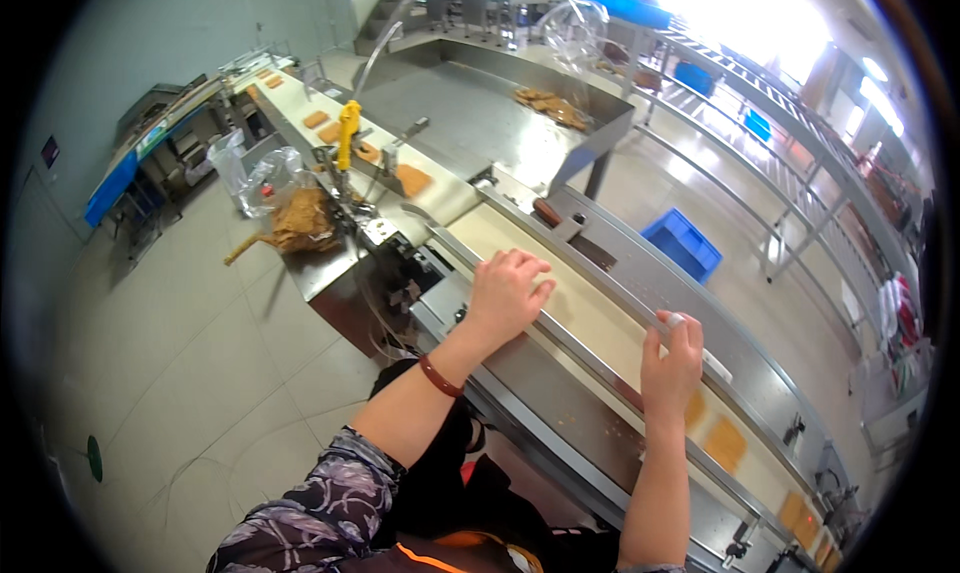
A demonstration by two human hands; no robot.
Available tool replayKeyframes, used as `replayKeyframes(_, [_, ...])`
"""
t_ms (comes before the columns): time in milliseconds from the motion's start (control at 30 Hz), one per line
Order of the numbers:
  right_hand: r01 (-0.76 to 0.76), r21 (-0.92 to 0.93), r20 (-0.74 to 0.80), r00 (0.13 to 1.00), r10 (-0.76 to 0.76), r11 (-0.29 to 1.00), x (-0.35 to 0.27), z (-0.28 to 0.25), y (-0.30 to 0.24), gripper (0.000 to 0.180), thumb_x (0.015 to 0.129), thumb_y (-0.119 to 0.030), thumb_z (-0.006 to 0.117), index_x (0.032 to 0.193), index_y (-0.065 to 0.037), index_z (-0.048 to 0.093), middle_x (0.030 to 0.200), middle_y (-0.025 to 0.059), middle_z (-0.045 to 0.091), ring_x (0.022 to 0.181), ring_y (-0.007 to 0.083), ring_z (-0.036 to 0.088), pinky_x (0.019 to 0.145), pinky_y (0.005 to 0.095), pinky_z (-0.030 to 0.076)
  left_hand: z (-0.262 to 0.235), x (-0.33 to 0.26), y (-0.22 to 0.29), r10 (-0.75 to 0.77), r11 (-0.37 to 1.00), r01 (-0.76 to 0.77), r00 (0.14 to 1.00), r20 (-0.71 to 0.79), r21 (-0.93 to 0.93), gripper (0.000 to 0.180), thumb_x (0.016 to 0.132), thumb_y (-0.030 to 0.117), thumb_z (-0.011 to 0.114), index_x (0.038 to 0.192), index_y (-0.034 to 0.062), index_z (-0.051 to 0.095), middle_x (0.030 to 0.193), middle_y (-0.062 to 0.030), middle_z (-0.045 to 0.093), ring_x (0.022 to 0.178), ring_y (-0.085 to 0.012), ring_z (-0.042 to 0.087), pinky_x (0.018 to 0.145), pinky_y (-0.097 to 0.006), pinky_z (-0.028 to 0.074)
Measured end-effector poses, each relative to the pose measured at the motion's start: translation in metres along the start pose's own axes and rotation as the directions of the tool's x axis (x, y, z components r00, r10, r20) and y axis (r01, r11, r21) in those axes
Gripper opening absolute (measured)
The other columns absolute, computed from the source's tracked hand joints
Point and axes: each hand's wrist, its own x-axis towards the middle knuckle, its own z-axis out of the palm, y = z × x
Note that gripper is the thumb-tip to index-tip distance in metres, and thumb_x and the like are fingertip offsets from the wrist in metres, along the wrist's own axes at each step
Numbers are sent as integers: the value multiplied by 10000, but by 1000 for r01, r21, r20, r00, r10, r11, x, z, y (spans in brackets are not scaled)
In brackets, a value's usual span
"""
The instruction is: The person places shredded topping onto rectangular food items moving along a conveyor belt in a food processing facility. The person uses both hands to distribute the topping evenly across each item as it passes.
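Over the cream conveyor belt [505,235] hovers my left hand [510,291], its wrist near the close metal rail. Its fingers are curved and apart, with nothing visible in them. My right hand [672,368] is raised over the belt further right, fingertips close to the far rail. Those fingers are bent but apart; a small white patch, perhaps tape, shows on one fingertip. Just past the right hand, a flat tan rectangular piece [725,445] lies on the belt, slightly blurred. More tan pieces [798,518] sit at the belt's lower right end.
Upstream, a tan slab [413,180] rests near a yellow-handled device [348,133]. A plastic bag of brown pieces [300,218] sits left of the line. Behind stands a steel tray table [450,93]; a blue crate [682,245] is on the floor beside a roller rack [760,158].
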Motion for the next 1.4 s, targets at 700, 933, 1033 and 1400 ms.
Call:
replayKeyframes(700, [-211, 352, 104, 977, 186, 912, -3, 18, 25, 89, 983, -69, 655, 979, 9, 698, 983, 102, 640, 855, 204, 631, 764, 344, 513, -1, -1, -13, -136, 931, 95, 986, -93, -352, 160, 940, 198, 717, 1007, 54, 733, 1123, -110, 716, 1131, -309, 642, 997, -413, 501])
replayKeyframes(933, [-245, 389, 125, 969, 213, 888, -3, 17, 24, 108, 981, -84, 659, 979, 18, 695, 979, 112, 638, 843, 215, 628, 772, 349, 519, -2, -2, -15, -171, 933, 128, 980, -102, -335, 168, 960, 205, 706, 1038, 60, 738, 1140, -92, 725, 1118, -282, 667, 962, -394, 520])
replayKeyframes(1033, [-256, 374, 148, 965, 215, 891, -1, 15, 23, 119, 983, -95, 659, 977, 19, 694, 983, 117, 641, 866, 230, 647, 783, 352, 528, -3, 1, -11, -262, 874, 208, 963, -65, -439, 170, 934, 205, 712, 998, 49, 737, 1106, -111, 724, 1098, -306, 661, 961, -407, 522])
replayKeyframes(1400, [-227, 368, 144, 972, 186, 902, -4, 16, 24, 121, 976, -115, 658, 980, -3, 703, 989, 121, 656, 936, 272, 659, 836, 384, 522, 2, -2, -22, -208, 910, 158, 974, -94, -384, 152, 971, 183, 715, 1083, 82, 733, 1152, -46, 705, 966, -145, 661, 713, -267, 513])
